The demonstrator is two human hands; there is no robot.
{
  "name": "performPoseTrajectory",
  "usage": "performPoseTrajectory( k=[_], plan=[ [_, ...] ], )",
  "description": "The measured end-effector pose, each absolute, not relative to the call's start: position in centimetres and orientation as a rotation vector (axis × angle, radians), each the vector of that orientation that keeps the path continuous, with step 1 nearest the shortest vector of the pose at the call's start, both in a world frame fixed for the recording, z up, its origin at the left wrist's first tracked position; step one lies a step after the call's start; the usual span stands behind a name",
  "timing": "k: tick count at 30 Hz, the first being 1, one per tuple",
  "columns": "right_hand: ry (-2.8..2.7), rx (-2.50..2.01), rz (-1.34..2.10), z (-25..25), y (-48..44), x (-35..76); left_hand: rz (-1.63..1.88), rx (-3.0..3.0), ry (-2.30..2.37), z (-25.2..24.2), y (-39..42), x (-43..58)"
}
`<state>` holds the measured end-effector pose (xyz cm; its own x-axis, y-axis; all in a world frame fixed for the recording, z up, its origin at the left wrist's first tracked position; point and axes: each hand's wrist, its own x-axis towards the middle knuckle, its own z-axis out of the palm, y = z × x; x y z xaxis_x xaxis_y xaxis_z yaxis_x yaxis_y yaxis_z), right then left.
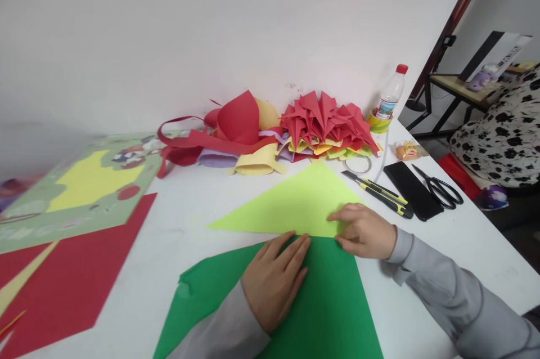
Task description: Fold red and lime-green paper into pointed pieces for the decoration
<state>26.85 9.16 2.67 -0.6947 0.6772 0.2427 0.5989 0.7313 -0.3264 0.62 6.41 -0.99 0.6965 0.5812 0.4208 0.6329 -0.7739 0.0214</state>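
A lime-green paper triangle (295,201) lies on the white table, its long edge against a larger dark green sheet (329,297). My left hand (276,280) rests flat on the dark green sheet, fingers stretched out to where the two papers meet. At the right part of that edge is my right hand (366,229), its index finger extended over the lime paper and its thumb lower down, apart from it. Its other fingers are bent and partly hidden. The dark green sheet has an uneven, torn-looking left corner.
Folded red paper pieces (323,117) and paper rolls (257,159) line the wall. On the right lie a utility knife (379,196), a black phone (413,190), scissors (441,187) and a tape roll (358,165). A bottle (390,94) stands behind; red sheets (84,280) lie left.
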Motion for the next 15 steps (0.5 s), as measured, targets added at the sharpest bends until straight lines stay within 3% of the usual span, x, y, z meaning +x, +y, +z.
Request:
performPoseTrajectory(
  k=[15],
  plan=[
    [-2.640, -0.924, 0.655, 3.8, 10.6, 28.5, -0.754, -2.539, -0.886, 0.2, 8.1, -0.8]
  ],
)
